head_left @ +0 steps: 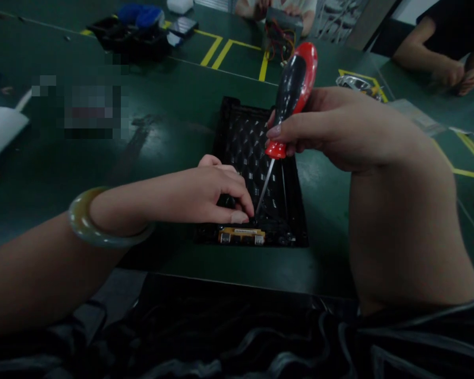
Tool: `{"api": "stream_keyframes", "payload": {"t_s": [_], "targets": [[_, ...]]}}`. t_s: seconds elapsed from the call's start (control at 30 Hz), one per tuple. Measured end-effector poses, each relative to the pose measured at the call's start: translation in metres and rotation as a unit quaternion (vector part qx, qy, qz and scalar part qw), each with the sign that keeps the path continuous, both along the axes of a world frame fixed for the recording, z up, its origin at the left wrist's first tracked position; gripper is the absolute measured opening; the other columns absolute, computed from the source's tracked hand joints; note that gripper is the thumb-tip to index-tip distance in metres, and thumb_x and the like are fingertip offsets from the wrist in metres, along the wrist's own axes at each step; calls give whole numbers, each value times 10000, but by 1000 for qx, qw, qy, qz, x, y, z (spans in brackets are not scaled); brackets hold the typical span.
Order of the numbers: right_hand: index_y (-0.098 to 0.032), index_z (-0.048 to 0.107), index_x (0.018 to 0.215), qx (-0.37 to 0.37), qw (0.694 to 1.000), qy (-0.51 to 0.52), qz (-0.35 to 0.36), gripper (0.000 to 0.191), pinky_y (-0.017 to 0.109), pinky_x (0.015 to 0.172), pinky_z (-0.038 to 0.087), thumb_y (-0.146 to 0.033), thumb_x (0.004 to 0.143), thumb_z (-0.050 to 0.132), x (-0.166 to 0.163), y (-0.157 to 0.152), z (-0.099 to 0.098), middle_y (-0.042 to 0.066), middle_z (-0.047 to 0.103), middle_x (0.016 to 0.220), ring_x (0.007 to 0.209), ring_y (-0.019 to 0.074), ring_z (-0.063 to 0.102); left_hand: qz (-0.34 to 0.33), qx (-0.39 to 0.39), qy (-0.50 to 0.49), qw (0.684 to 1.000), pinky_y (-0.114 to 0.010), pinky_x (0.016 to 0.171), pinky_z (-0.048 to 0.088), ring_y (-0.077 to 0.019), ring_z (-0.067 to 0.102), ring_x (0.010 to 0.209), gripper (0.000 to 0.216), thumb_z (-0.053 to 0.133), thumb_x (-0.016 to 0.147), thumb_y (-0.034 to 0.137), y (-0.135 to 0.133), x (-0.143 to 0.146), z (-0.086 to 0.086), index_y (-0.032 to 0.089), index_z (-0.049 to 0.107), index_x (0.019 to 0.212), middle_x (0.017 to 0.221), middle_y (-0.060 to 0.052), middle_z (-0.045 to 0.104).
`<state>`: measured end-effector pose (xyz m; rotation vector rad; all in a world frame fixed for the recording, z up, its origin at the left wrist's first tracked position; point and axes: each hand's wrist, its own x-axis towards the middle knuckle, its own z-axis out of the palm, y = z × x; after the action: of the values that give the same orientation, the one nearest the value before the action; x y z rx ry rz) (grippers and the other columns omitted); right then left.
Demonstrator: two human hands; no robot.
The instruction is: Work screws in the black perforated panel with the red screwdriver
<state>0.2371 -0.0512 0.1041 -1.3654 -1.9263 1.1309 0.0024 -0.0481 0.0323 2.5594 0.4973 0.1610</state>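
My right hand (300, 123) is closed around the red-and-black handle of a screwdriver (296, 79). Its metal shaft slants down, and the tip meets the near part of a black plastic housing (300, 210) lying on the table. By the tip, my left hand (225, 195) rests over the housing with thumb and forefinger pinched together. Whatever is between those fingertips is hidden or too small to name. A small yellowish circuit board (243, 235) with a white connector and metal ports sits along the housing's near edge.
The green table (174, 158) carries yellow tape lines. At the back left stands a black tray (130, 39) with blue items. Across the table, a person's hands hold a metal box (284, 23) with coloured wires. Another person's hands (458, 76) are at the far right.
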Motion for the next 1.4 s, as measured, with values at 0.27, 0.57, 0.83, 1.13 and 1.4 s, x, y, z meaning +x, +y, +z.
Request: {"api": "stream_keyframes", "payload": {"t_s": [0.27,0.57,0.83,1.13,1.4], "targets": [[-233,670,642,2,999,6,45,314,238,572,500,-440,837,802,11,6,-4,14,646,707,672,159,584,18,17,4,1000,-342,944,218,-167,616,969,182,628,967,419,-6,6,0,328,781,1003,963,37,764],[-126,691,729,-49,998,-12,41,219,201,631,492,-277,880,741,13,13,-6,41,662,721,684,131,596,22,1,22,1000,-349,972,217,-184,611,999,203,618,963,425,-4,7,-2,325,776,1043,1006,27,774],[-118,665,737,-110,991,68,36,104,184,606,469,-151,825,710,14,15,-14,20,646,737,681,110,577,26,2,22,999,-354,965,212,-184,611,1001,203,620,961,435,-4,7,-4,330,779,1031,999,28,777],[-112,664,771,-132,988,67,34,74,187,635,473,-149,818,707,20,18,-17,20,634,738,701,115,575,18,9,22,1000,-354,942,206,-180,622,980,206,607,973,435,-4,7,-2,338,784,1016,973,34,770],[-126,660,774,-134,986,80,50,98,179,645,477,-162,834,729,21,19,-16,13,645,758,705,109,579,-9,33,14,999,-385,942,230,-193,587,952,254,572,985,477,-5,6,0,362,785,1063,922,0,751]]}}
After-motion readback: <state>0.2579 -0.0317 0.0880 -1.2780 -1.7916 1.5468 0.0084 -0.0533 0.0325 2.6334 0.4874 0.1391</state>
